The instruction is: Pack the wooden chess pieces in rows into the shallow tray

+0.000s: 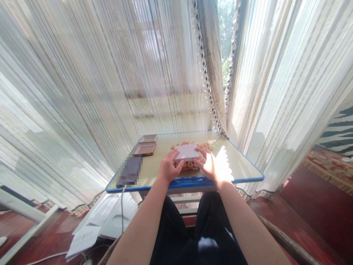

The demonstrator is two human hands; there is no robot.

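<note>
Thumbs [180, 164] beside the brown box [190, 169], my left hand [168, 170] and right hand [209, 166] grip the white box [187, 151] between my fingers; uneven pressure could tip it, and a forward push could scatter the loose round pieces [206, 145] beyond my fingertips.

sheer striped curtains [110, 73] hang across the far side, parting right of centre around a bright window [226, 36] with greenery [225, 68] outside. sunlight [224, 163] falls in a jagged patch on a pale, blue-edged table [244, 167]. the floor [286, 224] is reddish wood. a white frame [22, 207] stands at left; at far right, a fringed, patterned cover [328, 167] drapes what may be a couch.
</note>
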